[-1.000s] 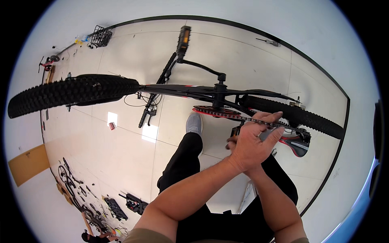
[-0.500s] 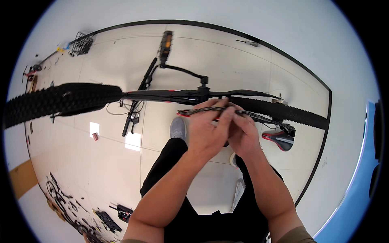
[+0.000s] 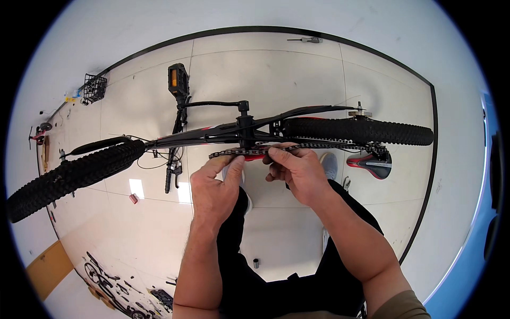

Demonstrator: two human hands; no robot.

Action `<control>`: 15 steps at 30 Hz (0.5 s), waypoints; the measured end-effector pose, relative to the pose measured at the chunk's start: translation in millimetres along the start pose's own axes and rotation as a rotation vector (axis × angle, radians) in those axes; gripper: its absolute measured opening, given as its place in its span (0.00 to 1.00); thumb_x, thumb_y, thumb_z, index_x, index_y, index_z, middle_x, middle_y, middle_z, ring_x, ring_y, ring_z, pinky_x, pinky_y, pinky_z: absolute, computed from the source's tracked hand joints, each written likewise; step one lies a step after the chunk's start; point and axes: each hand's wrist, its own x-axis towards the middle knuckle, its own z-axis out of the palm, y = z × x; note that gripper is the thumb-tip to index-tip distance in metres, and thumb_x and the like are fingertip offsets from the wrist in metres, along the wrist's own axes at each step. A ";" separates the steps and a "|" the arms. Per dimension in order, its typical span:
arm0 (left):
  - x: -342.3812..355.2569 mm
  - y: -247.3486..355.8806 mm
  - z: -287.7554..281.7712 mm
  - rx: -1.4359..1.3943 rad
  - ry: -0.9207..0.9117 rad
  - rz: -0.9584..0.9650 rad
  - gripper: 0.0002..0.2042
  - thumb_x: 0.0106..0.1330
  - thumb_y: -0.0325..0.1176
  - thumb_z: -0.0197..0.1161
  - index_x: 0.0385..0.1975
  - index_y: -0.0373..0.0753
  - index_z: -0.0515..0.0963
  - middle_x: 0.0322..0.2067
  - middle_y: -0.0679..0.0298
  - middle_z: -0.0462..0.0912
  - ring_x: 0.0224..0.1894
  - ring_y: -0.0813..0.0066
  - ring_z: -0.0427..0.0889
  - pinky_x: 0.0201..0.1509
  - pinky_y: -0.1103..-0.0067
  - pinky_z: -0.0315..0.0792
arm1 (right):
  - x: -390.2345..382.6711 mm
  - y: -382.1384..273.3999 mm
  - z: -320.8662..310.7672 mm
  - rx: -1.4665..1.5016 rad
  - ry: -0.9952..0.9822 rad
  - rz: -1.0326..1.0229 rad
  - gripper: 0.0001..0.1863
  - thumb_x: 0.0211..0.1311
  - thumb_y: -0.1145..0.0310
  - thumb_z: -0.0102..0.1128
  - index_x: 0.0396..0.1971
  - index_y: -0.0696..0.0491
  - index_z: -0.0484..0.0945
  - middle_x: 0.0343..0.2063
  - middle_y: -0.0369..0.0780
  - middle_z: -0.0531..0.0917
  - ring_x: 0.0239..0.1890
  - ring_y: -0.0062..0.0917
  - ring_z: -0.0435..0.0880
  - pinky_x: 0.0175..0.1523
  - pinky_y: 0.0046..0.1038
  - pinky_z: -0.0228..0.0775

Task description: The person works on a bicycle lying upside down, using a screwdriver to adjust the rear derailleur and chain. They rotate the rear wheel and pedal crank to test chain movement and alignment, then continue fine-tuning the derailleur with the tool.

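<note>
A black and red bicycle [image 3: 202, 137] stands upside down across my front, its saddle [image 3: 372, 166] low by the floor. Its chain [image 3: 329, 144] runs from the rear sprockets [image 3: 378, 151] toward the crank area, along the near side of the frame. With thumb and fingers, my left hand [image 3: 215, 189] pinches the chain near its left end. My right hand [image 3: 300, 173] grips it further right, thumb on top and lower fingers curled. A red part [image 3: 255, 157] shows between the hands. Beyond the frame, a crank arm [image 3: 212, 103] carries a black pedal [image 3: 179, 80].
The knobby front wheel [image 3: 74, 170] reaches left and the rear wheel [image 3: 361, 129] right. A screwdriver [image 3: 312, 40] lies by the far wall, near a wire basket [image 3: 94, 88] at far left. A small dark cylinder [image 3: 256, 263] stands between my legs. Loose bike parts [image 3: 114, 284] lie lower left.
My hands, close together before, are now apart along the chain, the left one further left. The front wheel has turned at an angle to the frame. The whole view has shifted.
</note>
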 end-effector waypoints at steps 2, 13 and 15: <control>2.4 3.2 -4.0 0.038 0.020 -0.076 0.13 0.68 0.36 0.68 0.39 0.30 0.86 0.34 0.54 0.90 0.36 0.73 0.86 0.44 0.78 0.77 | 3.0 3.2 -1.2 -0.035 0.045 -0.003 0.10 0.69 0.68 0.64 0.41 0.59 0.83 0.33 0.40 0.84 0.27 0.21 0.80 0.37 0.31 0.82; 21.6 -16.7 8.3 0.355 0.075 0.355 0.18 0.62 0.33 0.71 0.51 0.35 0.82 0.51 0.53 0.84 0.53 0.55 0.81 0.59 0.67 0.74 | 12.9 7.0 -15.1 -0.100 0.171 0.086 0.10 0.69 0.66 0.64 0.41 0.57 0.82 0.31 0.38 0.82 0.28 0.23 0.81 0.38 0.33 0.81; 22.8 -27.0 10.0 0.295 -0.050 0.264 0.18 0.62 0.33 0.70 0.52 0.34 0.82 0.50 0.52 0.84 0.54 0.53 0.81 0.59 0.67 0.74 | 12.9 7.3 -12.9 -0.103 0.161 0.081 0.10 0.69 0.66 0.65 0.41 0.57 0.82 0.31 0.38 0.82 0.29 0.23 0.81 0.38 0.33 0.80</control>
